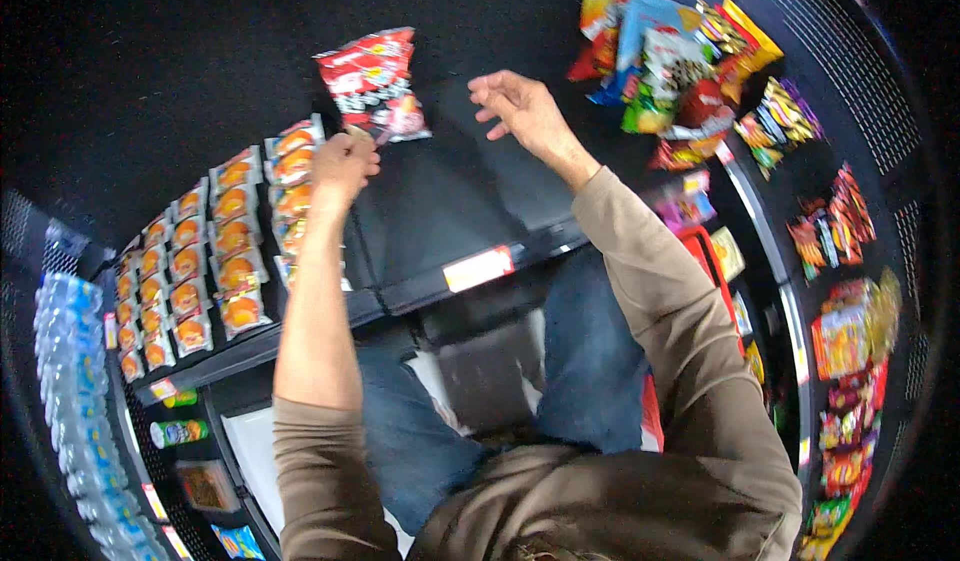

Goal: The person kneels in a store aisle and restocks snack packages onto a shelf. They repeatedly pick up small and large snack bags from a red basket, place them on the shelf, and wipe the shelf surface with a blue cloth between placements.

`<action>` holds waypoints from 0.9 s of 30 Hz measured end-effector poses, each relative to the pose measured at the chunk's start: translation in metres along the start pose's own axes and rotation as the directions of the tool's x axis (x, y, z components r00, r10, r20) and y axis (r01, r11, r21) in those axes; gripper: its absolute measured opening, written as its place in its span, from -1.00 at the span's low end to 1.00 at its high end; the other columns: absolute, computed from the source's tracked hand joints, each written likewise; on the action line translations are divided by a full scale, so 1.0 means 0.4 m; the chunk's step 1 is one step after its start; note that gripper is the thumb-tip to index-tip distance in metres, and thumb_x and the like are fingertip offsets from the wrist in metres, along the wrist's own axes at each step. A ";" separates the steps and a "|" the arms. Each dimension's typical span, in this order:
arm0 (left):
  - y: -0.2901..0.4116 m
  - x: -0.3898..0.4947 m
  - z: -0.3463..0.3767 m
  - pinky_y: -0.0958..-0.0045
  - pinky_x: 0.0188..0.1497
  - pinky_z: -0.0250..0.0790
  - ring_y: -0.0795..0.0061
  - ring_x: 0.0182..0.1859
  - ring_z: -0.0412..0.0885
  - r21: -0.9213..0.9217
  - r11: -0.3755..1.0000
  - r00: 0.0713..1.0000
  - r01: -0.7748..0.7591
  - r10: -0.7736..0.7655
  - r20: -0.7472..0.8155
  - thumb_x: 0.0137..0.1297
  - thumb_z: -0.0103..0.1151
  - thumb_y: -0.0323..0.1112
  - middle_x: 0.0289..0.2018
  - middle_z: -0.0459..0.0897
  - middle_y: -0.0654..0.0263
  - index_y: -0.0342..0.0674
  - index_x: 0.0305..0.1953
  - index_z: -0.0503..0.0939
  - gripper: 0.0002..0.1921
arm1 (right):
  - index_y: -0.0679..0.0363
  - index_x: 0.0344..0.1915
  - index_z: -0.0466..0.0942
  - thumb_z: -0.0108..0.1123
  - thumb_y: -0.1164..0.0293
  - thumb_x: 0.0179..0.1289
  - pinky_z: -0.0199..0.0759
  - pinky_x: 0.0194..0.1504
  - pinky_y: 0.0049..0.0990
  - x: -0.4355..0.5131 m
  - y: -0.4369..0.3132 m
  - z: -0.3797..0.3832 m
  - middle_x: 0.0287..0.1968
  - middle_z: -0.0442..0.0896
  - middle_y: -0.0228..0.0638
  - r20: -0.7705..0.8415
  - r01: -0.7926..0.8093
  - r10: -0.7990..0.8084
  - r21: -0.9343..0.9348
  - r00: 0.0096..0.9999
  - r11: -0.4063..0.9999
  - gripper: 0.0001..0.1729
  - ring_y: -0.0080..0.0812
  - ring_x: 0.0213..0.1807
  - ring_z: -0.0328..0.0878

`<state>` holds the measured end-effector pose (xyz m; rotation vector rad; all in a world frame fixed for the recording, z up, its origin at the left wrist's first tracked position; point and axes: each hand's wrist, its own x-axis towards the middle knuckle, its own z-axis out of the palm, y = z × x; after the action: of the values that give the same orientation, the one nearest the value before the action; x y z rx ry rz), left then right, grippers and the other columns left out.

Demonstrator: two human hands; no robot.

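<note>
A red, white and black snack bag (371, 80) is at the far side of the black shelf (465, 201), its top leaning slightly left. My left hand (346, 162) has curled fingers on the bag's lower edge and appears to grip it; part of that edge is hidden behind the fingers. Beside this hand, to the left, run rows of clear packets with round orange-brown contents (241, 234). My right hand (521, 114) is raised over the shelf to the right of the bag, fingers apart and bent, holding nothing.
A pile of mixed snack bags (667, 65) lies at the upper right. More packets (844, 336) line the right-hand shelf. Plastic-wrapped clear bottles (75, 388) stand at far left. A price-label holder (478, 268) is on the shelf's front edge. A red basket rim (709, 268) shows by my right arm.
</note>
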<state>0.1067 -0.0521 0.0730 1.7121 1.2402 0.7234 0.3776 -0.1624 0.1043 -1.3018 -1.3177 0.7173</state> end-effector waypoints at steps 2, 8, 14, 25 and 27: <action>0.005 -0.010 0.034 0.49 -0.24 0.57 0.53 -0.26 0.77 -0.049 0.999 0.987 -0.005 0.013 0.159 0.53 0.13 0.02 -0.22 0.80 0.29 -0.25 -0.05 0.67 -0.60 | 0.28 0.12 0.62 0.15 0.29 0.58 0.65 -0.29 -0.49 -0.089 -0.032 -0.092 -0.05 0.73 -0.26 -0.027 0.003 -0.003 0.024 1.000 1.000 -0.67 -0.47 -0.15 0.69; 0.020 -0.070 0.116 0.54 -0.16 0.52 0.60 -0.20 0.70 -0.071 0.997 0.822 -0.036 0.070 0.565 0.54 0.15 -0.06 -0.15 0.75 0.36 -0.21 0.02 0.63 -0.66 | 0.24 0.11 0.64 0.13 0.20 0.60 0.61 -0.23 -0.54 -0.464 0.076 -0.403 -0.08 0.73 -0.36 -0.271 -0.196 0.171 -0.071 0.947 0.978 -0.63 -0.56 -0.18 0.64; 0.047 -0.091 0.183 0.52 -0.13 0.51 0.57 -0.18 0.69 0.026 1.000 0.780 -0.003 -0.014 0.626 0.54 0.08 -0.19 -0.10 0.73 0.32 -0.27 0.12 0.64 -0.68 | 0.26 0.05 0.66 0.22 0.33 0.46 0.60 -0.18 -0.35 -0.996 0.446 -0.661 -0.26 0.77 -0.22 -0.644 -0.579 0.397 -0.088 0.654 0.811 -0.71 -0.37 -0.21 0.73; 0.041 -0.090 0.174 0.53 -0.12 0.48 0.60 -0.21 0.66 0.088 0.996 0.789 0.014 -0.065 0.611 0.53 0.10 -0.08 -0.12 0.69 0.34 -0.25 0.13 0.63 -0.61 | 0.18 0.10 0.63 0.35 0.29 0.29 0.54 0.13 0.00 -1.161 0.633 -0.615 0.02 0.72 0.08 -0.755 -0.823 0.333 -0.488 0.565 0.289 -0.59 0.14 0.11 0.66; 0.043 -0.083 0.177 0.53 -0.14 0.48 0.60 -0.22 0.65 0.094 0.996 0.782 0.008 -0.065 0.620 0.53 0.11 -0.07 -0.13 0.69 0.34 -0.24 0.12 0.64 -0.61 | 0.21 0.06 0.63 0.35 0.33 0.28 0.53 0.12 -0.06 -1.165 0.640 -0.623 -0.01 0.71 0.09 -0.773 -0.880 0.422 -0.401 0.474 0.254 -0.62 0.15 0.08 0.65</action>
<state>0.1625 -0.1076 0.0578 1.7836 0.8318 0.0412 0.5904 -0.6114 -0.2085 -2.7162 -0.4398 0.2237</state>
